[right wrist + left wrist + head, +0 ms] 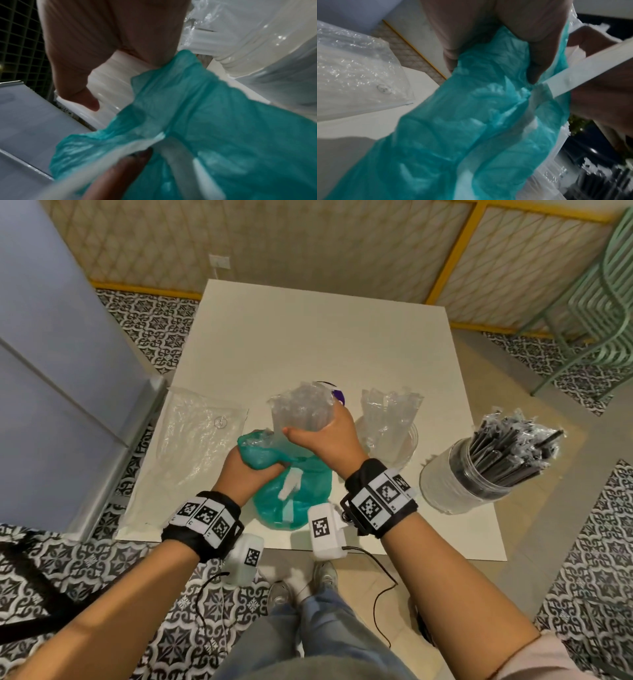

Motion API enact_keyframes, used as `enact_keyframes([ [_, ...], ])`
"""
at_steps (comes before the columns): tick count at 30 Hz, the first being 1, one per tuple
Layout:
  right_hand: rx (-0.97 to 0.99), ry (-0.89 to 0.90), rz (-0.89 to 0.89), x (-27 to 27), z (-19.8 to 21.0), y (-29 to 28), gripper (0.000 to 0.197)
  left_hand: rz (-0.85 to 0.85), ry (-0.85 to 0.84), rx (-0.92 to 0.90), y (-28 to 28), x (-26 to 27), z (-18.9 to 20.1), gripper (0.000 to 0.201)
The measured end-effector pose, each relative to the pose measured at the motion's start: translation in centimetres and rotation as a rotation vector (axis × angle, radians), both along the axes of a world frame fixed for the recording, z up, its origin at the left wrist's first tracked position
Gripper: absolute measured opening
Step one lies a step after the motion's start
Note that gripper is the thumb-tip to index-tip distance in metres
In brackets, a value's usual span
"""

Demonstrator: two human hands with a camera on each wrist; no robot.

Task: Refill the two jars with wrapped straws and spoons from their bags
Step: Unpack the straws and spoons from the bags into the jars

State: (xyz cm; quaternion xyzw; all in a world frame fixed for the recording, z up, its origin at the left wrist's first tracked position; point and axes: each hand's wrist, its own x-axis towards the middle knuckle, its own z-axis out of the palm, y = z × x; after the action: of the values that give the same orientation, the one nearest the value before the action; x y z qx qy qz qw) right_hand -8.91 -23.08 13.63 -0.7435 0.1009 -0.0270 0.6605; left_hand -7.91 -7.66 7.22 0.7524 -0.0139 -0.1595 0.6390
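Observation:
My right hand (325,436) grips a bundle of clear-wrapped spoons (303,409), held upright just above the mouth of a teal plastic bag (294,491) on the white table (308,337). My left hand (250,470) clutches the bunched top of that teal bag (471,121). In the right wrist view the teal bag (205,121) fills the lower part, with the wrapped spoons (109,83) under my palm. A clear jar (397,440) right of my hands holds more wrapped spoons. Further right, a second jar (462,477) is packed with black wrapped straws (513,453).
A flat, crumpled clear plastic bag (195,440) lies on the table's left side. A purple lid (337,393) shows behind the spoon bundle. A grey cabinet (51,371) stands to the left, a green chair (599,302) at the far right.

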Motion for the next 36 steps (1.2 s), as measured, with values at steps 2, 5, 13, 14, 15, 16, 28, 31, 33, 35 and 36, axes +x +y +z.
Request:
enact_keyframes([
  [2,0.012,0.005,-0.018,-0.4,0.2,-0.2,0.048,0.032,-0.011,0.036,-0.1,0.0,0.1,0.026],
  [5,0.024,-0.046,-0.065,-0.4,1.4,-0.8,0.047,0.047,-0.031,0.091,0.0,0.1,-0.3,0.024],
  [13,0.033,-0.028,-0.038,-0.9,1.9,-2.1,0.044,0.076,0.014,0.089,0.1,0.0,-0.4,0.03],
  [14,0.074,-0.022,-0.052,-0.9,1.9,-2.5,0.042,0.088,0.032,0.072,0.3,0.1,-0.4,0.03],
  [15,0.122,-0.022,-0.072,-0.9,2.0,-2.7,0.039,0.098,0.042,0.058,0.6,0.1,-0.4,0.03],
  [16,0.163,-0.03,-0.089,-0.9,2.2,-3.0,0.038,0.1,0.041,0.045,0.7,0.2,-0.3,0.031],
  [28,0.301,-0.288,-0.198,0.0,7.6,-4.3,0.037,-0.046,0.004,0.095,1.2,1.3,0.2,0.038],
  [31,0.424,-0.391,-0.239,-0.1,9.8,-5.3,0.031,-0.073,0.0,0.142,1.5,2.0,0.1,0.048],
  [33,0.483,-0.458,-0.274,-0.1,11.3,-6.2,0.031,-0.075,0.009,0.173,1.6,2.9,-0.4,0.068],
  [35,0.523,-0.513,-0.311,-0.2,12.3,-7.1,0.039,-0.072,0.023,0.234,1.3,3.9,-1.1,0.083],
  [36,0.534,-0.531,-0.33,-0.3,12.5,-7.6,0.046,-0.082,0.035,0.271,1.0,4.3,-1.4,0.089],
])
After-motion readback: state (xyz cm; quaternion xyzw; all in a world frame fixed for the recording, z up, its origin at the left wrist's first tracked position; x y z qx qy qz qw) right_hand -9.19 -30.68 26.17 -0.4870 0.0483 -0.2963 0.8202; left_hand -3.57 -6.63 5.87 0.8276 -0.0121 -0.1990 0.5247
